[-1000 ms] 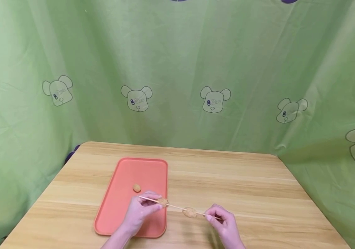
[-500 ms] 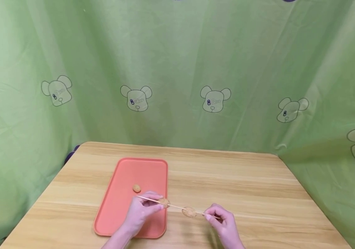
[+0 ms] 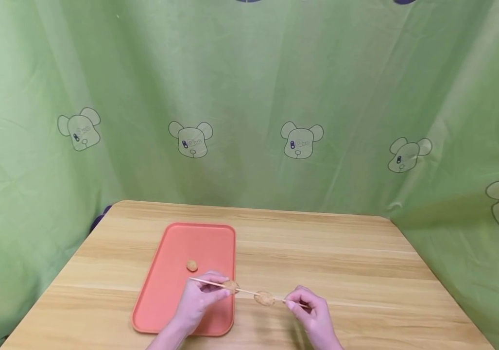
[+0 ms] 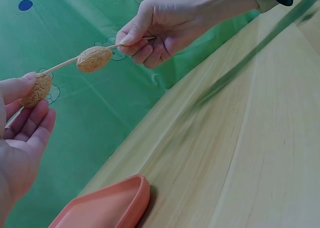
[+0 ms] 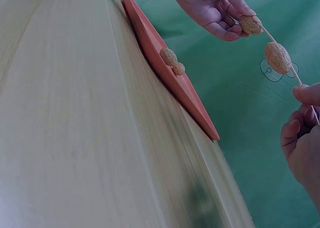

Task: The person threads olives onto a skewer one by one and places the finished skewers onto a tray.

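My left hand (image 3: 191, 302) pinches a brown wrinkled oval ball (image 3: 231, 287) between thumb and fingers. A thin wooden stick (image 3: 247, 291) runs from this ball through a second, similar ball (image 3: 264, 298). The stick's left end passes over the left hand. My right hand (image 3: 314, 316) grips the stick near its other end, right of the second ball. In the left wrist view the two balls (image 4: 34, 91) (image 4: 94, 59) are apart, with bare stick between them. Both hands hold the stick above the table.
A pink tray (image 3: 192, 238) lies left of centre on the wooden table (image 3: 319, 248), below the left hand. One loose brown ball (image 3: 192, 265) sits in it; the right wrist view shows two lumps (image 5: 168, 56) (image 5: 179, 69) there. A green curtain (image 3: 249, 87) surrounds the table.
The stick and the second ball have shifted slightly left, while the ball in the left hand has moved slightly right, so the gap between the two balls is a little smaller.
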The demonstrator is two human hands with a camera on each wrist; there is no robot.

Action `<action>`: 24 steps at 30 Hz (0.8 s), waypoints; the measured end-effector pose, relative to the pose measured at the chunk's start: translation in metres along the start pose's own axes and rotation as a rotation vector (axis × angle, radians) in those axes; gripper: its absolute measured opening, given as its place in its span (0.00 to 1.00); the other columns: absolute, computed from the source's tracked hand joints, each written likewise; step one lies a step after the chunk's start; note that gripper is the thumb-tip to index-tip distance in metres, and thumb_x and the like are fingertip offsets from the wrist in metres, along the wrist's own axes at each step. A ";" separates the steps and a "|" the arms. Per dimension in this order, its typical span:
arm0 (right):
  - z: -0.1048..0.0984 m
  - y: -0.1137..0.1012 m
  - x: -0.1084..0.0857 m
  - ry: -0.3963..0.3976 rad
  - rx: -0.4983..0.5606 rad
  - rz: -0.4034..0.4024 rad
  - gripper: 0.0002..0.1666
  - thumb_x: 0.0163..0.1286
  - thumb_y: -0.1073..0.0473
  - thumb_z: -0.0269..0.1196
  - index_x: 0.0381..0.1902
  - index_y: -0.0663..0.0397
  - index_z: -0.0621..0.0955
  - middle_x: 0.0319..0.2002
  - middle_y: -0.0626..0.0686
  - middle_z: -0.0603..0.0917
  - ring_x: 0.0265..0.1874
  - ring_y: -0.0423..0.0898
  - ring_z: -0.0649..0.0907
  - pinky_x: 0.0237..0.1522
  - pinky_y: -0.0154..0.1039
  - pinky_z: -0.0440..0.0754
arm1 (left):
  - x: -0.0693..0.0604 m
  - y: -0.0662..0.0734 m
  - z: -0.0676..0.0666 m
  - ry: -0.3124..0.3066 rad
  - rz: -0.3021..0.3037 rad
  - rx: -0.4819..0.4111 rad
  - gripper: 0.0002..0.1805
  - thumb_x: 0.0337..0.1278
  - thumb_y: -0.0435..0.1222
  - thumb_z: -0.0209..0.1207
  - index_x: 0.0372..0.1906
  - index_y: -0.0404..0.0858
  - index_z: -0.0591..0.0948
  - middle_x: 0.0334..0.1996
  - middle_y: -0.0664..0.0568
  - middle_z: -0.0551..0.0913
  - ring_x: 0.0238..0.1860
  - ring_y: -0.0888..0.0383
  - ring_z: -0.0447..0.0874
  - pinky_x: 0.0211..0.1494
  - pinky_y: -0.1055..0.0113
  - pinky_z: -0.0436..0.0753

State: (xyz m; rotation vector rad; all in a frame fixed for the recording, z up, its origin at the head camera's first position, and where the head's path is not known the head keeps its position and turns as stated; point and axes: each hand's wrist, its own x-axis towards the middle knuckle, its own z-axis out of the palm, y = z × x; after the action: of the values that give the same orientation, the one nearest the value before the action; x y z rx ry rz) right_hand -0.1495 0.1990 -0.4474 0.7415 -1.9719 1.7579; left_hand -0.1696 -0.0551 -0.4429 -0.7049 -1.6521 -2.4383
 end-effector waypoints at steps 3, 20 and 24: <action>0.001 0.000 0.000 0.001 0.001 -0.001 0.13 0.53 0.83 0.56 0.27 0.62 0.79 0.22 0.50 0.74 0.24 0.36 0.72 0.21 0.30 0.73 | 0.000 -0.001 0.000 -0.006 0.008 -0.002 0.15 0.39 0.18 0.62 0.36 0.32 0.84 0.34 0.56 0.82 0.35 0.63 0.80 0.40 0.75 0.81; 0.004 0.001 0.002 -0.018 0.005 -0.005 0.15 0.54 0.82 0.56 0.27 0.60 0.79 0.22 0.51 0.74 0.22 0.37 0.72 0.18 0.32 0.72 | 0.001 0.000 0.001 0.005 -0.005 0.036 0.13 0.40 0.19 0.63 0.37 0.22 0.81 0.33 0.56 0.82 0.34 0.63 0.80 0.39 0.75 0.81; 0.005 0.001 0.003 -0.021 0.013 -0.005 0.13 0.54 0.82 0.56 0.27 0.62 0.79 0.22 0.51 0.74 0.22 0.36 0.72 0.18 0.32 0.72 | 0.001 0.000 0.001 0.007 -0.009 0.039 0.12 0.40 0.19 0.62 0.37 0.21 0.80 0.33 0.55 0.82 0.35 0.63 0.80 0.39 0.74 0.81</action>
State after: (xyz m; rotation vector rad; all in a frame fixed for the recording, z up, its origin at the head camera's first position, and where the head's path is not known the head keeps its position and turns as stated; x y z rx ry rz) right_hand -0.1526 0.1939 -0.4470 0.7717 -1.9729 1.7685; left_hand -0.1703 -0.0543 -0.4419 -0.6843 -1.6983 -2.4050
